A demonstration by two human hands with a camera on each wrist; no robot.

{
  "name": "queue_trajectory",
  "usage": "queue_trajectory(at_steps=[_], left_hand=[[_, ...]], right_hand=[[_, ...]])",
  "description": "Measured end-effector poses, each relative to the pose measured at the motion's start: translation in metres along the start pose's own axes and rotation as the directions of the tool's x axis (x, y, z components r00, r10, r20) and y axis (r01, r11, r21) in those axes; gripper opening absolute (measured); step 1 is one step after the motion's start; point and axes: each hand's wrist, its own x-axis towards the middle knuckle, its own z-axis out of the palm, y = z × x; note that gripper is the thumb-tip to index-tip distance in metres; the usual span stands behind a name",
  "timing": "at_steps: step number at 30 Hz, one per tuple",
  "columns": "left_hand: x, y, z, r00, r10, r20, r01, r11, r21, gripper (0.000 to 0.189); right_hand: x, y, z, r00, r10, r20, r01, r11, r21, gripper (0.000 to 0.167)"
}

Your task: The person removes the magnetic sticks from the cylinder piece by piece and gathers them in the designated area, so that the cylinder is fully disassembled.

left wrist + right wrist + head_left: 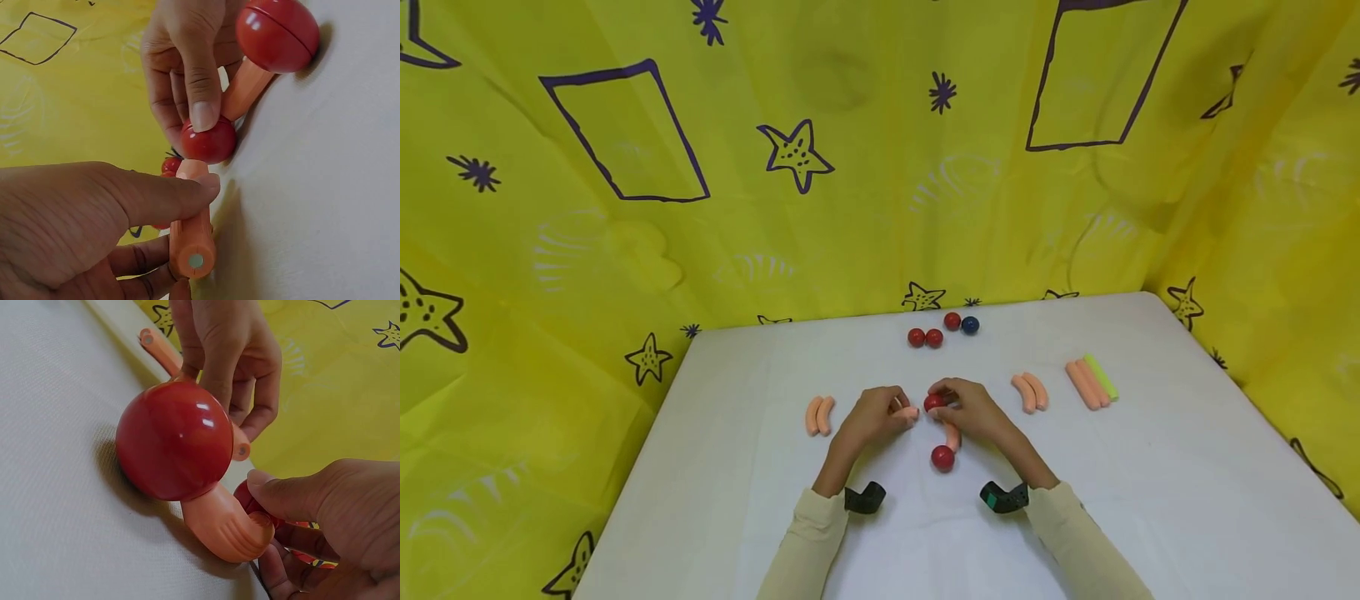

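Note:
In the head view my left hand [874, 415] pinches a peach-coloured magnetic stick [191, 240] between thumb and fingers. A pale round magnet shows in the stick's near end. My right hand [973, 410] pinches a red ball [209, 142], just beyond the far end of that stick; whether the two touch, I cannot tell. From the held ball a curved peach stick [222, 525] runs toward me along the white table [737, 500]. A second, larger-looking red ball [175, 440] sits at its near end, against the tabletop.
A pair of curved sticks [819, 415] lies left of the hands, another pair [1030, 392] to the right. Farther right are straight peach sticks [1084, 385] beside a green stick [1102, 377]. Red balls [917, 337] and a blue ball [970, 325] stand behind, before a yellow curtain [865, 242].

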Motion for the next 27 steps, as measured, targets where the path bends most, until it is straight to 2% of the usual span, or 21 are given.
queue_trajectory(at_steps=[6,8,10,14,17,21,27], left_hand=[[-0.005,-0.004,-0.017,0.992,-0.056,-0.110,0.049,0.997,-0.065,0.018],[-0.008,-0.007,-0.026,0.985,-0.084,-0.151,0.072,0.994,-0.082,0.018],[-0.012,-0.013,-0.036,0.972,-0.138,-0.189,0.118,0.986,-0.117,0.019],[-0.023,-0.029,-0.057,0.931,-0.257,-0.258,0.211,0.958,-0.194,0.022],[-0.032,-0.045,-0.070,0.895,-0.332,-0.297,0.282,0.939,-0.198,0.024],[-0.043,-0.062,-0.083,0.851,-0.424,-0.311,0.388,0.905,-0.174,0.027],[-0.055,-0.074,-0.093,0.801,-0.520,-0.298,0.500,0.854,-0.145,0.030]], right_hand=[[0.000,0.001,-0.001,1.000,0.015,0.007,-0.015,1.000,0.004,0.027],[0.000,0.001,-0.001,1.000,0.028,0.012,-0.028,1.000,0.006,0.028],[-0.001,0.000,-0.001,0.999,0.029,0.017,-0.029,1.000,0.011,0.028],[-0.003,0.000,0.000,1.000,0.022,0.014,-0.022,0.999,0.024,0.027],[-0.003,0.001,0.001,1.000,0.013,0.016,-0.013,1.000,0.022,0.027],[-0.003,0.002,0.002,1.000,0.011,0.018,-0.011,1.000,0.017,0.028],[-0.002,0.002,0.001,1.000,0.006,0.009,-0.006,1.000,0.024,0.028]])
